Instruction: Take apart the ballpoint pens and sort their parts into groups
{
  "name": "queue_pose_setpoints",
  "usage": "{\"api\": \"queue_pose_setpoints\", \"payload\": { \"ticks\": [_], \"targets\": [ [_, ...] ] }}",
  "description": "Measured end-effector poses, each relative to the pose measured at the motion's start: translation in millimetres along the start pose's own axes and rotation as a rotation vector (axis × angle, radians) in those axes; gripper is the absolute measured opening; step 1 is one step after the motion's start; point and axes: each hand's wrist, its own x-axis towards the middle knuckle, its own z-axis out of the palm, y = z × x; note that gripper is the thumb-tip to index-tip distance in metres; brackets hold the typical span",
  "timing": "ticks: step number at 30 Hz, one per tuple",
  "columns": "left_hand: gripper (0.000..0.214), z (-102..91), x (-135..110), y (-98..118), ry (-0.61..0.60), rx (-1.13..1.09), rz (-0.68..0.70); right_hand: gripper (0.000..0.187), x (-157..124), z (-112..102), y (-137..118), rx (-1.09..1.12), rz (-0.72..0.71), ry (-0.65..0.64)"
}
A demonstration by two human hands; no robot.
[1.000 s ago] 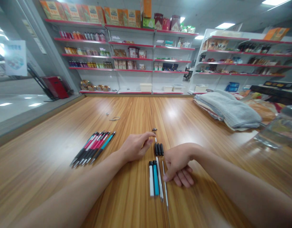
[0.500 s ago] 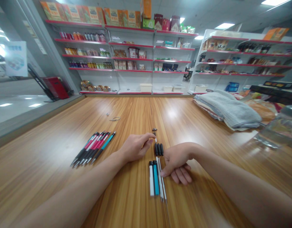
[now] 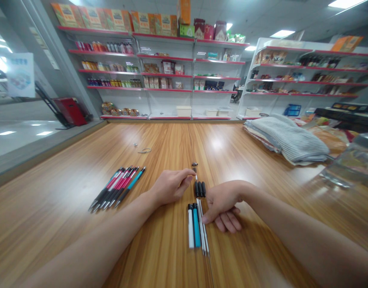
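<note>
My left hand [image 3: 173,186] rests on the table, its index finger stretched toward small metal parts [image 3: 194,164] and touching or nearly touching a small white piece [image 3: 196,177]. Thumb and index finger are apart. Beside it lie several short black pen grips [image 3: 200,189] in a row. My right hand [image 3: 223,204] lies to their right with fingers extended, its thumb against thin white pen refills [image 3: 203,232]. Left of the refills are a white pen barrel [image 3: 191,230] and a turquoise pen barrel [image 3: 196,229], side by side with black ends.
Several assembled pens [image 3: 118,188] lie in a slanted group at left. Beyond them are a pale loop [image 3: 145,150] and a tiny metal piece [image 3: 135,144]. Folded striped cloth [image 3: 291,138] and a clear container [image 3: 348,160] stand at right. Stocked shelves [image 3: 166,74] rise behind the table.
The lower end of the rightmost refill has shifted slightly left, closer to the other refills. Both hands hold almost the same place.
</note>
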Motion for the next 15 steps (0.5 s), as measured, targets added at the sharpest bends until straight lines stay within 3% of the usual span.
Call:
{"api": "queue_pose_setpoints", "payload": {
  "ticks": [15],
  "targets": [
    [0.021, 0.0, 0.1, -0.9, -0.014, -0.001, -0.021, 0.060, 1.7, -0.6, 1.0, 0.004, -0.011, 0.001]
  ]
}}
